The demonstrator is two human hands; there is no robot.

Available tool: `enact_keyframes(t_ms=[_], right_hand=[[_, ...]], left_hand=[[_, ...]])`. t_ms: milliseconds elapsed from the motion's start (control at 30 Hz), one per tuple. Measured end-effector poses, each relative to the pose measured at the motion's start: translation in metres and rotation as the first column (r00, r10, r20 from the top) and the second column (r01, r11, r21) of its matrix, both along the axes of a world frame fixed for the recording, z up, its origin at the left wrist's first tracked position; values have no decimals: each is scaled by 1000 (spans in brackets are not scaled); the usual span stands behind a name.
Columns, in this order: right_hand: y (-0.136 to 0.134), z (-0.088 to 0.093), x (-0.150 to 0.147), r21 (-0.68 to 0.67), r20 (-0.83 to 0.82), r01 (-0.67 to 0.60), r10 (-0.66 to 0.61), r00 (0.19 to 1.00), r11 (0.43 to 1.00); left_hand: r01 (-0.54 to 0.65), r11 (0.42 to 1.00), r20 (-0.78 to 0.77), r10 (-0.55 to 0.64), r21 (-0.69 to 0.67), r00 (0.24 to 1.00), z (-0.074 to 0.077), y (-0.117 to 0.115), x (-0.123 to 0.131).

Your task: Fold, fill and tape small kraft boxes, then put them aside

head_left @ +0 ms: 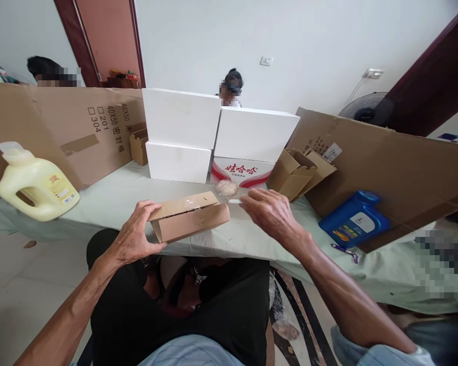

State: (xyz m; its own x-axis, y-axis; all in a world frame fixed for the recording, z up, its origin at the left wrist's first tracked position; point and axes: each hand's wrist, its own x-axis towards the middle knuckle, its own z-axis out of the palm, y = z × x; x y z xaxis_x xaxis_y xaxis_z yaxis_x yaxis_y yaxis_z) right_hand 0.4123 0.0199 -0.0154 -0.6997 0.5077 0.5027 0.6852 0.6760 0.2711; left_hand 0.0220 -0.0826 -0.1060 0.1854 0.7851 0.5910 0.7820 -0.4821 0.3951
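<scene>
My left hand (135, 231) grips the left end of a small brown cardboard box (194, 223), thumb below and fingers on top. The box lies tilted near the table's front edge, and clear tape crosses the narrow gap along its top seam. My right hand (267, 208) is closed just right of the box, apart from it. From its fingertips sticks out a slim white piece (234, 201), whose kind I cannot make out. Behind the box rests a round, pale pinkish thing in clear plastic (227, 188).
White boxes (181, 117) are stacked at the back, beside open brown cartons (292, 173). Large cardboard panels (99, 132) stand on both sides. A yellow jug (40, 185) is at left; a blue bottle (353, 221) and purple pen-like object (345, 251) are at right. Two people sit beyond.
</scene>
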Motion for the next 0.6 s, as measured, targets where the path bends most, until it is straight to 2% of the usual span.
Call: enact_keyframes(t_ms=[67, 167, 233, 300, 367, 433, 500, 600], right_hand=[[16, -28, 25, -52, -139, 115, -122, 983, 992], [33, -84, 48, -285, -238, 258, -329, 914, 923], [39, -113, 52, -406, -288, 259, -392, 874, 876], [38, -124, 48, -408, -391, 209, -377, 839, 889], [29, -115, 38, -310, -482, 129, -272, 833, 942], [13, -91, 22, -175, -472, 16, -98, 876, 984], [-5, -63, 1, -55, -359, -101, 75, 930, 993], [-29, -31, -32, 75, -172, -176, 186, 967, 982]], left_hand=[[-3, 1000, -1, 3, 5, 1000, -2, -1, -2], [11, 1000, -3, -11, 9, 1000, -1, -2, -1], [16, 1000, 3, -16, 2, 1000, 0, -2, 0], [18, 1000, 2, -18, -12, 1000, 2, -1, 1], [15, 1000, -8, -15, -20, 1000, 4, -1, 2], [7, 1000, -29, -8, -15, 1000, 7, -1, 5], [7, 1000, -51, -7, -8, 999, 10, -3, 8], [14, 1000, -80, -16, -22, 997, 16, -6, 14]])
